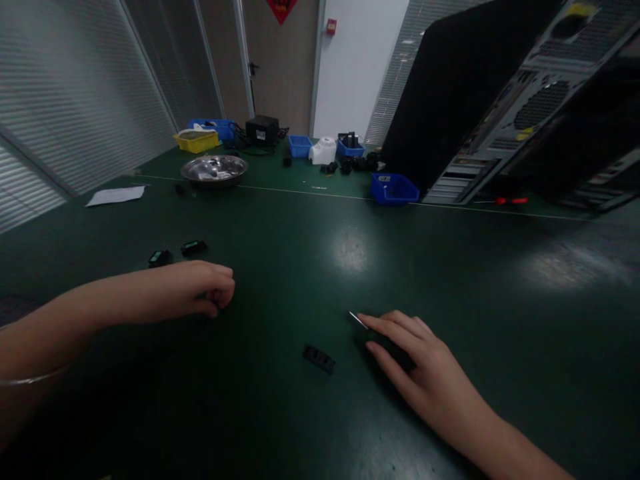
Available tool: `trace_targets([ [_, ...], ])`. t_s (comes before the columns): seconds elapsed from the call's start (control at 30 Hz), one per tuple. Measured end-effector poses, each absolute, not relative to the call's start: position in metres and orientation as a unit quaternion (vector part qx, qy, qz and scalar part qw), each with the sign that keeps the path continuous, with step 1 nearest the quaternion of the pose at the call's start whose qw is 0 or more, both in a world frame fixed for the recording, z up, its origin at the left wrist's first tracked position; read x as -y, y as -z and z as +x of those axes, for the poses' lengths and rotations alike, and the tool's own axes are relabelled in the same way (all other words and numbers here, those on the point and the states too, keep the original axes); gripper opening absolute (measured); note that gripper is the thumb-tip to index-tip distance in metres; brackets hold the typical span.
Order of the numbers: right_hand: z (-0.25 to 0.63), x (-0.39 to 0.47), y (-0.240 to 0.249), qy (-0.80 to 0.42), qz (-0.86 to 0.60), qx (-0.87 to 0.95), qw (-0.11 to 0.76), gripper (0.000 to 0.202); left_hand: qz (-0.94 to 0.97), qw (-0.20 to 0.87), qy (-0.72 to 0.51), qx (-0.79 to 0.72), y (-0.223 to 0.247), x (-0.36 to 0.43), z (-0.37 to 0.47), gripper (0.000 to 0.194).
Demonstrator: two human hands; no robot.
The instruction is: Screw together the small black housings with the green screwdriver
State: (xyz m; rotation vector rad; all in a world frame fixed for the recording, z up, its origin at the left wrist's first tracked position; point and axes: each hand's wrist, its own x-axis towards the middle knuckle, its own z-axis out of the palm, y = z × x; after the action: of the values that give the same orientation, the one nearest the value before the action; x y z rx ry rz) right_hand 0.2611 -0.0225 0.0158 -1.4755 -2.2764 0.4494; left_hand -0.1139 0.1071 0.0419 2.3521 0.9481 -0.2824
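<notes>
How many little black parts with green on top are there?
2. The left green-topped part lies just beyond the left forearm; the right green-topped part is nearer the left hand, which may hide more.

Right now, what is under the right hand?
A thin silver metal rod pokes out past the fingers of the right hand, over the dark green tabletop. Anything else beneath the palm and fingers is covered.

Legible text: none. Gold marking on red diamond sign (281,11), door (285,73), cropped; white label (261,135), black box (253,125), too small.
</notes>
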Motion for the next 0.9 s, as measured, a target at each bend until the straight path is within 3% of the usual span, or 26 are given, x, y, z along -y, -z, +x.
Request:
trace_targets([
  [0.3,0.258,0.021,-0.019,-0.168,-0.521,0.814,0.193,0.033,0.910,0.250,0.014,-0.329,-0.039,-0.089,-0.113,0.030],
  [0.47,0.258,0.020,-0.019,-0.165,-0.516,0.816,0.202,0.030,0.912,0.277,-0.029,-0.302,-0.043,-0.084,-0.080,0.022],
  [0.6,0.255,0.026,-0.021,-0.169,-0.493,0.810,0.269,0.028,0.909,0.307,-0.140,-0.243,-0.042,-0.057,-0.039,0.020],
  [0.77,0.240,0.038,-0.023,-0.330,-0.417,0.764,0.365,0.031,0.900,0.307,-0.260,-0.165,-0.031,-0.023,-0.009,0.021],
  [0.9,0.230,0.043,-0.024,-0.368,-0.369,0.756,0.396,0.034,0.892,0.315,-0.300,-0.123,-0.026,-0.015,-0.001,0.030],
])
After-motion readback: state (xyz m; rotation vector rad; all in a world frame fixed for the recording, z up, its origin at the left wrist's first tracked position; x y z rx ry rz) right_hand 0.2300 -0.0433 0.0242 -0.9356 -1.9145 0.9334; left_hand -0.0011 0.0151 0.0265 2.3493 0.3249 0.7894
